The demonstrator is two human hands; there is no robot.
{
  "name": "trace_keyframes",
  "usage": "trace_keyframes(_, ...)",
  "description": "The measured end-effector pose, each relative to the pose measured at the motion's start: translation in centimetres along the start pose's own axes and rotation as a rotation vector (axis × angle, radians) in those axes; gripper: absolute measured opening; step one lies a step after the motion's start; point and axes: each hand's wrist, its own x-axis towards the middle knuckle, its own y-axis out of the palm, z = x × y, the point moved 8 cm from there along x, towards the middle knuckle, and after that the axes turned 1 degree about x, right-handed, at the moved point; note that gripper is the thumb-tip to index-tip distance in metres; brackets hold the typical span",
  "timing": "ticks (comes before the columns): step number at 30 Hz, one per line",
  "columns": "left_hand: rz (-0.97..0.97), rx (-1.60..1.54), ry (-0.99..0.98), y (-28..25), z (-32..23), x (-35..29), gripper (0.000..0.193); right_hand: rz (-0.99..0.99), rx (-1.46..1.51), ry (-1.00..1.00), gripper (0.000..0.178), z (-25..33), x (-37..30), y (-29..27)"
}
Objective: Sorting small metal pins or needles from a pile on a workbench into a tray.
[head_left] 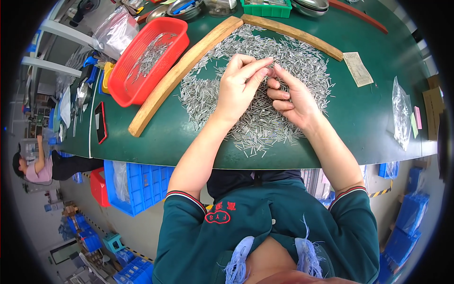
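Observation:
Above a wide heap of small silvery metal pins (203,97) on the green tabletop, my two hands meet at the fingertips. My left hand (238,87) is closed in a pinch, with thumb and forefinger pressed together. Facing it, my right hand (299,100) also pinches, its other fingers curled toward the palm. Whatever lies between the fingertips is too small to make out. Pins spread on all sides beneath both hands, and some are hidden behind them.
Two wooden bars (185,71) (295,34) border the heap at its far side. A red basket (124,57) with more pins stands left, near a phone (101,122). A paper slip (358,69) and a clear bag (401,116) lie right. Another person (42,165) stands far left.

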Motion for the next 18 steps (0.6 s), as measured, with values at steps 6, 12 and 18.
trace_keyframes(6, -0.021, 0.205, 0.251, 0.1, -1.4, 0.1, 0.037, -0.067, -0.096, -0.054, 0.023, 0.5, 0.1, -0.6)
trace_keyframes(12, -0.156, 0.534, 0.031, -6.6, 2.5, 1.7, 0.02, 0.178, 0.144, -0.011, 0.039, 0.8, 0.2, 0.5)
trace_keyframes(18, 0.257, 0.898, -0.656, -9.6, 8.2, -0.6, 0.036, 0.194, 0.117, -0.036, 0.04, 0.7, 0.3, 0.4)
